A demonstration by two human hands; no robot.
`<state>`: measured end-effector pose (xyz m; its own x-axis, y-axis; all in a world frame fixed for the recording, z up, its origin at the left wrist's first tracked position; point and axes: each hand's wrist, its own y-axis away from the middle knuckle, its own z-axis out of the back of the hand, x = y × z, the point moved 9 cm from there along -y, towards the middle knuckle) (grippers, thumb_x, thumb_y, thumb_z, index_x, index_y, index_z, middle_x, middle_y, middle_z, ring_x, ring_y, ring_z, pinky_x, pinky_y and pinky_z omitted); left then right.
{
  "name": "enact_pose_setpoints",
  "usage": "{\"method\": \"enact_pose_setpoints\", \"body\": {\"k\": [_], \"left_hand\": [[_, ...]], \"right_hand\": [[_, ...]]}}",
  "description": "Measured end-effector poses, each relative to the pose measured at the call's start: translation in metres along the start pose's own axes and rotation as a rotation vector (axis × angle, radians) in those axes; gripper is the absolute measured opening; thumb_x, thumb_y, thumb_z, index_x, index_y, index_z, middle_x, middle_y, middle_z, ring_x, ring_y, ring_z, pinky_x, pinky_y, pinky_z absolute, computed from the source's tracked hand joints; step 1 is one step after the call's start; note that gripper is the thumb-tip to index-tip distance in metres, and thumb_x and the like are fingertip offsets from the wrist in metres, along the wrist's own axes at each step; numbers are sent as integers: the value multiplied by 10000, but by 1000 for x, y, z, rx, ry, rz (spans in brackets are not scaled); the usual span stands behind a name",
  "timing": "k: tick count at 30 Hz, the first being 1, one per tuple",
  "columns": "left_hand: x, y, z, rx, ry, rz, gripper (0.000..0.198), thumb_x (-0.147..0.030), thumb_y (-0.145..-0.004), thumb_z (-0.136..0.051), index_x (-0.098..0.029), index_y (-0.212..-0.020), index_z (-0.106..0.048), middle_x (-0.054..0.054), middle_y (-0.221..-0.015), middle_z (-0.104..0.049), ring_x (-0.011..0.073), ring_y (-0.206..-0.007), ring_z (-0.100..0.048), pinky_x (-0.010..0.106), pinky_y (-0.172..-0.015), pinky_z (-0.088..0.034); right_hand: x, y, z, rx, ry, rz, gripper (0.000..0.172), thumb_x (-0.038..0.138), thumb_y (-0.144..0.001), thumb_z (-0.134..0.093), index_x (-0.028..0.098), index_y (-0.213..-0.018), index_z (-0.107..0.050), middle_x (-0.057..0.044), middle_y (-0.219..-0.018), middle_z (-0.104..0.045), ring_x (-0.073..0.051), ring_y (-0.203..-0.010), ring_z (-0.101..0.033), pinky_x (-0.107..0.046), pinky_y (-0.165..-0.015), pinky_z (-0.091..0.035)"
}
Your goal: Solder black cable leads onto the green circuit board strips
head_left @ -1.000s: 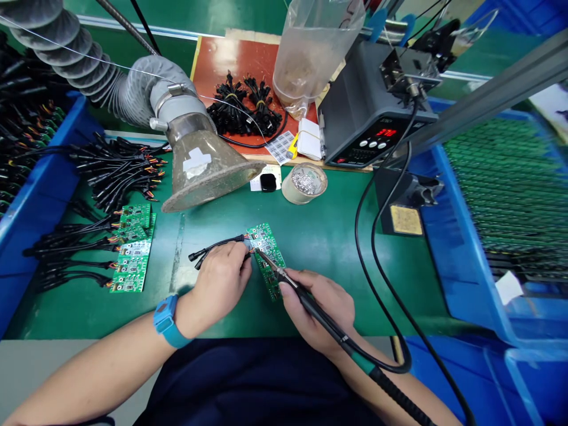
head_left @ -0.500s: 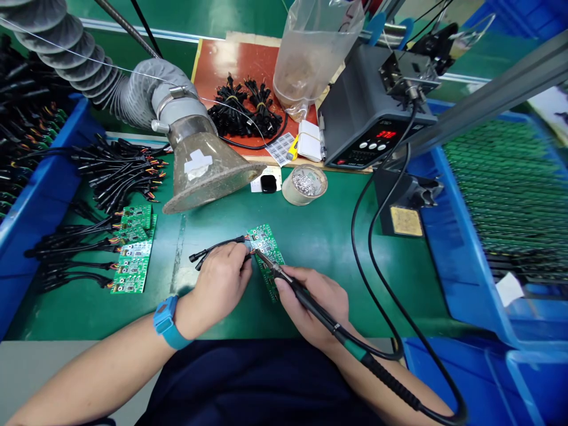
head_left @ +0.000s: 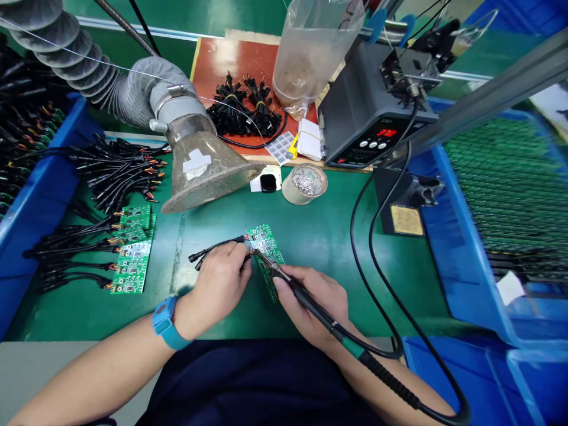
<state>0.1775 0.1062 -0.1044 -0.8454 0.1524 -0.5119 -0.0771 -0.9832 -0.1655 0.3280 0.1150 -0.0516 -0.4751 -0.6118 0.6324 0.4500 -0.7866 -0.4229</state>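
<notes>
A green circuit board (head_left: 265,238) lies on the bench in front of me, with black cables (head_left: 217,248) running off its left side. My left hand (head_left: 225,277) is closed at the board's left edge, its fingertips pinching a cable's wire end against the board. My right hand (head_left: 310,299) grips a soldering iron (head_left: 306,296) like a pen. The iron's tip meets the board right beside my left fingertips, where the exact contact point is too small to make out. My fingers and the iron cover part of the board's lower half.
Wired boards (head_left: 133,266) and loose cables (head_left: 119,171) lie at left. A fume extractor hood (head_left: 199,163) hangs behind my left hand. Farther back are a solder tin (head_left: 305,184) and a soldering station (head_left: 373,112). Blue bins (head_left: 457,260) flank the bench; the iron's cord (head_left: 357,236) loops at right.
Hardly anything differs. Both hands, the board and the iron keep their places, with the iron's tip still at the same spot on the board.
</notes>
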Motion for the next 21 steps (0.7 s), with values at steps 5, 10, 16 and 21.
{"method": "enact_pose_setpoints", "body": {"k": [5, 10, 16, 21], "left_hand": [[-1, -1, 1, 3, 7, -9, 95, -85, -903, -575, -179, -892, -586, 52, -808, -610, 231, -725, -603, 347, -665, -497], [-1, -1, 1, 10, 16, 0, 109, -77, -894, -583, -186, -886, -575, 36, -795, -592, 211, -710, -579, 322, -654, -468], [2, -2, 2, 20, 52, 30, 139, -76, -881, -603, -199, -862, -541, 8, -760, -558, 188, -667, -541, 306, -627, -428], [3, -3, 2, 27, 46, 29, 149, -77, -877, -609, -204, -869, -531, 11, -767, -570, 193, -685, -553, 309, -640, -428]], "right_hand": [[0, -1, -1, 7, -17, -6, 108, 185, -965, -671, 165, -1070, -668, -55, -860, -772, -171, -700, -748, -278, -724, -653], [-1, -2, -1, 15, -24, -20, 98, 194, -971, -666, 164, -1065, -664, -53, -848, -769, -170, -692, -746, -277, -729, -651], [1, -5, -1, 27, -22, -13, 93, 185, -972, -652, 191, -1064, -646, -38, -849, -766, -167, -679, -739, -285, -710, -648], [4, -6, -2, 26, -24, 24, 123, 146, -958, -644, 192, -1072, -633, -34, -857, -761, -155, -694, -731, -273, -715, -637]]}}
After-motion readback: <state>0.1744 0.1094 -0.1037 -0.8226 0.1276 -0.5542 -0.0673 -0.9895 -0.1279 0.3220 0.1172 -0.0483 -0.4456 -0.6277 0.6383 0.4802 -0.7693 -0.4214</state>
